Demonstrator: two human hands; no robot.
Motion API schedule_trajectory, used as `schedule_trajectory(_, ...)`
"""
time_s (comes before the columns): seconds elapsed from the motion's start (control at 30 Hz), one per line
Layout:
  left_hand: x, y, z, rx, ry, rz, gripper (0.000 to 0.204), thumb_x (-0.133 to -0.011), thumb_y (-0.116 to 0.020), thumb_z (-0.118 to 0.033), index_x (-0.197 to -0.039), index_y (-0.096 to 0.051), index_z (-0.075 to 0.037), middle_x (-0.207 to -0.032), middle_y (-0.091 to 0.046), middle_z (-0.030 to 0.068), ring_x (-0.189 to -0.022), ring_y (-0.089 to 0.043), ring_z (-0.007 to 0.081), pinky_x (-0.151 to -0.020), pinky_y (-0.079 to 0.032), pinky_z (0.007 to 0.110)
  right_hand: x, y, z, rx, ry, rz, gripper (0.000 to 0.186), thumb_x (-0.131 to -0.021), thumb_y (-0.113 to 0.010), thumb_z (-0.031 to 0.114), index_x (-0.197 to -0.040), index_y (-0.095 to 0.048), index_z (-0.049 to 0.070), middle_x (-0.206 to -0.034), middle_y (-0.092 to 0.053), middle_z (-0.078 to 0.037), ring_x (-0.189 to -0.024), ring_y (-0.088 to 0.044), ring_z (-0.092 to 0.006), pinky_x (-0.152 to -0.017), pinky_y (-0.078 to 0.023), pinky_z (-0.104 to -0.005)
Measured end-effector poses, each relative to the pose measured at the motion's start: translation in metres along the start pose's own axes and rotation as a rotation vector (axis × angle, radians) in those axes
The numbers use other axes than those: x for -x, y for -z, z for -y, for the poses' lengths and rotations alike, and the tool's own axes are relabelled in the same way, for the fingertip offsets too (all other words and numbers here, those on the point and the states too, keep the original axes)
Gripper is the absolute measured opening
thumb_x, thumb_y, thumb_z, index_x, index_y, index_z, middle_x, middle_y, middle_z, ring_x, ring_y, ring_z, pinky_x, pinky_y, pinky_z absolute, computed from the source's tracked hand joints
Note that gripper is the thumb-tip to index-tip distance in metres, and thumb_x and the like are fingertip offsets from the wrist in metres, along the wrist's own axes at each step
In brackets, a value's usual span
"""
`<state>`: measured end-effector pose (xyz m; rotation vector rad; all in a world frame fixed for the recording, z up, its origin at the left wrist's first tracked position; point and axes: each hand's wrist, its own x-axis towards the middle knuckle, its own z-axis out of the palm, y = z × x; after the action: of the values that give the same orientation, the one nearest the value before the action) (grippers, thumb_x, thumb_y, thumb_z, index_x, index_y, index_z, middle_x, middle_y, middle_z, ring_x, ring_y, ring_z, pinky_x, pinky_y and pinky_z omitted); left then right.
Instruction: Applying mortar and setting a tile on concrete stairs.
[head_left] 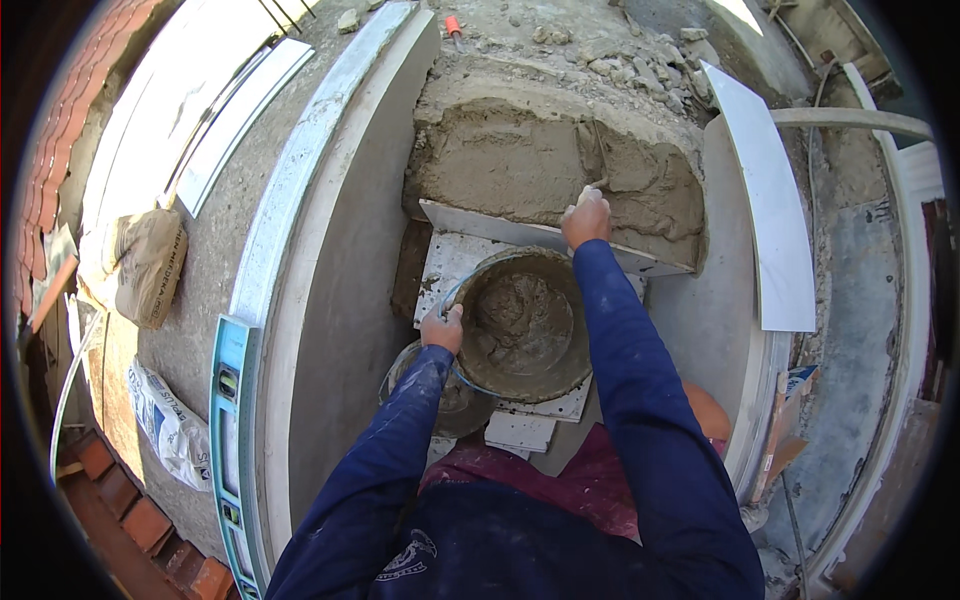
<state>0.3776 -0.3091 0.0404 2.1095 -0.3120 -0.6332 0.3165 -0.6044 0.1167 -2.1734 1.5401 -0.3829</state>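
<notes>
My left hand grips the rim of a round bucket with grey wet mortar in it. A second bucket shows partly beneath it at the left, on pale boards. My right hand is closed on a trowel, whose blade is in the grey mortar bed ahead. A narrow white board stands on edge along the bed's front, just under my right hand.
Low grey walls flank me, a blue spirit level at the left. Paper sack, white sack and red roof tiles lie left. A white panel leans right. Rubble and an orange-handled tool lie ahead.
</notes>
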Motion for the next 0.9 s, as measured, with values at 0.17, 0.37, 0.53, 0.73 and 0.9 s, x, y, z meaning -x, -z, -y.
schedule_trajectory(0.17, 0.001, -0.004, -0.002, -0.027, -0.036, -0.026, 0.028, -0.082, -0.063, -0.022, -0.094, -0.065, 0.002, -0.077, -0.066, 0.0164, -0.074, -0.063, 0.0234, -0.071, -0.047, 0.034, 0.022, -0.045, 0.091, -0.049, 0.055, 0.166, 0.035, -0.079, -0.057, 0.007, -0.110, -0.045, -0.002, -0.109, -0.052, -0.028, -0.096, -0.059, -0.0447, -0.083, -0.049, -0.0484)
schedule_trajectory(0.37, 0.001, -0.002, -0.002, -0.022, 0.030, 0.026, 0.033, -0.082, -0.063, -0.024, -0.100, -0.064, 0.003, -0.089, -0.066, 0.0238, -0.086, -0.063, 0.0374, -0.078, -0.048, 0.040, 0.027, -0.061, 0.117, -0.249, 0.163, 0.164, 0.029, -0.075, -0.062, 0.011, -0.100, -0.055, -0.002, -0.091, -0.060, -0.025, -0.095, -0.059, -0.0444, -0.086, -0.047, -0.0468)
schedule_trajectory(0.53, 0.000, -0.003, 0.006, -0.037, -0.020, -0.006, 0.031, -0.082, -0.063, -0.024, -0.097, -0.064, 0.003, -0.086, -0.066, 0.0220, -0.083, -0.064, 0.0344, -0.075, -0.048, 0.039, 0.025, -0.027, 0.138, -1.243, -0.210, 0.552, 0.016, -0.085, -0.062, 0.014, -0.091, -0.056, 0.001, -0.076, -0.058, -0.010, -0.059, -0.060, -0.0236, -0.049, -0.051, -0.0390)
schedule_trajectory(0.73, -0.001, -0.006, 0.003, 0.026, 0.024, 0.052, 0.029, -0.083, -0.063, -0.024, -0.095, -0.065, 0.002, -0.082, -0.067, 0.0169, -0.077, -0.064, 0.0269, -0.072, -0.048, 0.036, 0.006, -0.015, 0.094, -1.215, -0.354, 0.546, 0.015, -0.087, -0.062, 0.015, -0.089, -0.054, 0.002, -0.071, -0.054, -0.006, -0.051, -0.054, -0.0150, -0.041, -0.046, -0.0311)
schedule_trajectory(0.9, -0.009, 0.000, 0.022, 0.073, -0.035, 0.041, 0.027, -0.084, -0.062, -0.021, -0.096, -0.065, 0.003, -0.080, -0.067, 0.0132, -0.074, -0.062, 0.0206, -0.071, -0.048, 0.033, -0.010, 0.039, 0.004, -1.299, -0.469, 0.517, 0.016, -0.087, -0.062, 0.015, -0.092, -0.055, 0.001, -0.071, -0.054, -0.006, -0.051, -0.053, -0.0145, -0.040, -0.045, -0.0298)
